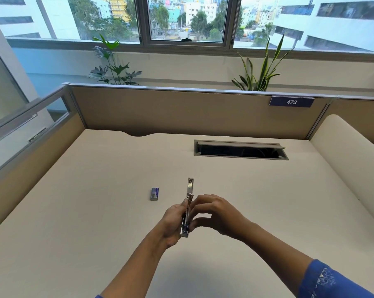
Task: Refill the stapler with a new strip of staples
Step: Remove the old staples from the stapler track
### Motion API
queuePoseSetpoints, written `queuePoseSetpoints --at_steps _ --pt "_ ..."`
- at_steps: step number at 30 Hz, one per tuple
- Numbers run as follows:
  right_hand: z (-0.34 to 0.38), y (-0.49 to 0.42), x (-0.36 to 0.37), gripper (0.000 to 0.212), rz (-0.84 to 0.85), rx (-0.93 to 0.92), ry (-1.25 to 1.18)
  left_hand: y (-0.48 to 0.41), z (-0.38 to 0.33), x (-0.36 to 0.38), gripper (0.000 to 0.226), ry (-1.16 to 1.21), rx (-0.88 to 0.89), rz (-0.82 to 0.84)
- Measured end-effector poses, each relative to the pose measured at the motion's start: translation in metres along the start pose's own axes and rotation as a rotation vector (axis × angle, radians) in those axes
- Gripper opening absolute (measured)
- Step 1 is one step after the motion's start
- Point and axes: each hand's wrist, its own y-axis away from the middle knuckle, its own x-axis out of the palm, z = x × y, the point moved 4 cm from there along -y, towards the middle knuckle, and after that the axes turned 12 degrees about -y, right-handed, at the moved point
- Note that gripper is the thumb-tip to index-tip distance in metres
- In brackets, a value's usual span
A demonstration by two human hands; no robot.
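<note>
the hands [194, 218] hide the stapler's [187, 220] middle, and the staple box's [154, 194] print is too small to read.

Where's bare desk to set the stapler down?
Free: the desk right of the hands up to the cable slot, and left of the staple box. Crowded: around the stapler, held by left hand and right hand.

Cream desk [95, 211] filling the lower frame; small blue box [154, 194], perhaps staples, lying left of centre.
</note>
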Motion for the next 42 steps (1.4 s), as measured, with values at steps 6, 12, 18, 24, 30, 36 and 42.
queuePoseSetpoints --at_steps 6,12,18,24,30,36,42 --pt "-0.013 0.015 0.009 0.011 -0.157 0.266 -0.152 -0.002 -0.004 -0.003 0.040 -0.017 0.028 -0.043" --pt "-0.024 0.036 0.048 0.012 -0.480 0.670 -0.700 -0.012 -0.005 -0.007 0.036 -0.439 0.045 -0.228" --pt "-0.034 0.041 0.100 0.026 -0.963 1.001 -1.563 -0.028 0.003 0.032 0.027 -1.361 0.228 -0.456" --pt "-0.043 0.054 0.108 0.034 -1.086 1.168 -1.923 -0.033 0.019 0.060 0.027 -1.806 0.514 -0.351" --pt "-0.045 0.052 0.099 0.035 -1.105 1.095 -2.026 -0.033 0.028 0.061 0.016 -1.722 0.646 -0.336" --pt "-0.050 0.048 0.099 0.032 -1.140 1.065 -2.104 -0.036 0.024 0.056 0.015 -1.590 0.689 -0.364" --pt "-0.053 0.043 0.099 0.027 -0.906 1.070 -2.031 -0.042 0.024 0.038 0.016 -1.382 0.647 -0.406"
